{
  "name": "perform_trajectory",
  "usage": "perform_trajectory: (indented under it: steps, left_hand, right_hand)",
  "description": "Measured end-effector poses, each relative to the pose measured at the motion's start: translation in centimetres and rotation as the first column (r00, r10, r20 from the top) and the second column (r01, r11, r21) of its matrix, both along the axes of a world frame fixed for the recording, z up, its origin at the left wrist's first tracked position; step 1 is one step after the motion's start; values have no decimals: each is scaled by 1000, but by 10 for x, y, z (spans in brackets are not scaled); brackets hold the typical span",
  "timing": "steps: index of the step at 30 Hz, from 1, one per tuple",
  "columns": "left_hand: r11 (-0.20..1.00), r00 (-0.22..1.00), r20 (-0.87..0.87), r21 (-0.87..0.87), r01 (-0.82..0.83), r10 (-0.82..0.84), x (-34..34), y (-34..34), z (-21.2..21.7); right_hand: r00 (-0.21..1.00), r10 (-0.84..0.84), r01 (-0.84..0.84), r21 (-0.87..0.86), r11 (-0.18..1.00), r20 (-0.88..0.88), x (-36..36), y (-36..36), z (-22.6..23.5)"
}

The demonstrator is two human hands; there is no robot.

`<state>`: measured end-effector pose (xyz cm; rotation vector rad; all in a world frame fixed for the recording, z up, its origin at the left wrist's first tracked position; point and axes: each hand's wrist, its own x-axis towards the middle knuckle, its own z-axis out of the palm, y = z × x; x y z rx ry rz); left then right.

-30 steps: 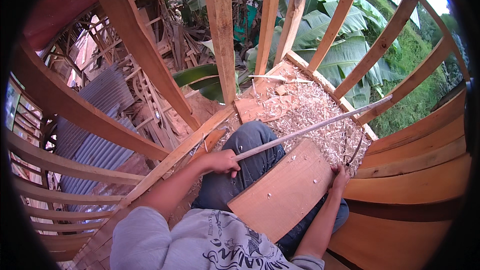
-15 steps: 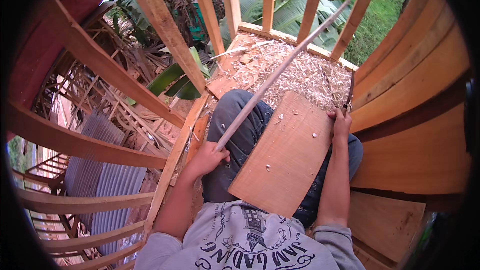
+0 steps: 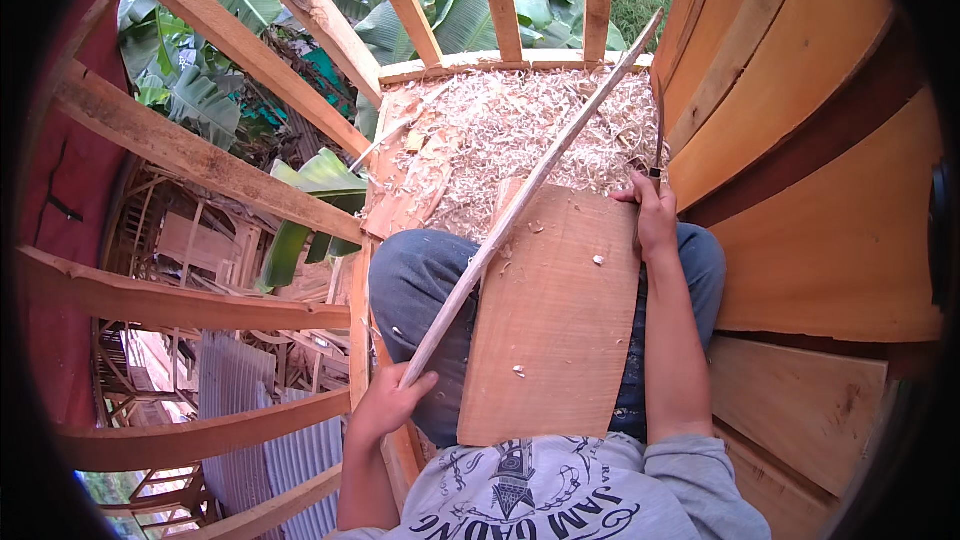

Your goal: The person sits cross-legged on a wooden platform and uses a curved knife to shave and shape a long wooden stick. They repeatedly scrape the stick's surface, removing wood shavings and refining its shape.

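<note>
My left hand (image 3: 387, 402) is closed round the lower end of a long, slightly bent wooden stick (image 3: 520, 202). The stick slants up and away to the right, passing over the far left corner of a flat wooden board (image 3: 560, 310). That board lies across my lap, with a few pale chips on it. At the board's far right corner, my right hand (image 3: 655, 215) grips a knife (image 3: 659, 130), its thin, dark blade pointing away from me. Fingers hide most of the knife's handle. Blade and stick are apart.
Curled wood shavings (image 3: 500, 130) cover the floor ahead of my knees. Slatted wooden railings (image 3: 200, 305) run along the left and far side, with banana leaves (image 3: 440, 0) beyond. Wide planks (image 3: 810, 230) close off the right. Corrugated sheets (image 3: 235, 400) lie lower left outside.
The whole view has swung, so the surroundings sit differently. The stick now slants more steeply and crosses the board's far left corner. Both hands keep their hold.
</note>
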<state>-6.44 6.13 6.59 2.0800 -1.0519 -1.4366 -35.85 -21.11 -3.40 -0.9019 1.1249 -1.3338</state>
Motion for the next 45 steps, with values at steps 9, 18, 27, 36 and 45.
perform_trajectory:
  steps: [9,18,27,36,45]
  left_hand:
    - [986,928,-372,163,37,26,42,-38,-32]
    - [956,801,-592,275,99,87,63,-57,-39]
    - [944,829,-548,318,86,109,68,-55,-46]
    - [988,948,-315,154,-3,52,52,-59,-46]
    - [983,963,-257,179,-36,82,52,-51,-56]
  right_hand:
    - [977,80,-84,-9,996,-197,7,-16,-16]
    - [918,-101,82,-65,994,-384,20,-15,2]
    - [620,1,-273,-214,938,-784,37,-1,43]
    - [326,179,-499,-7,867,-928,69,-5,68]
    - [193,-43,-439,-126,889,-980,71,-30,56]
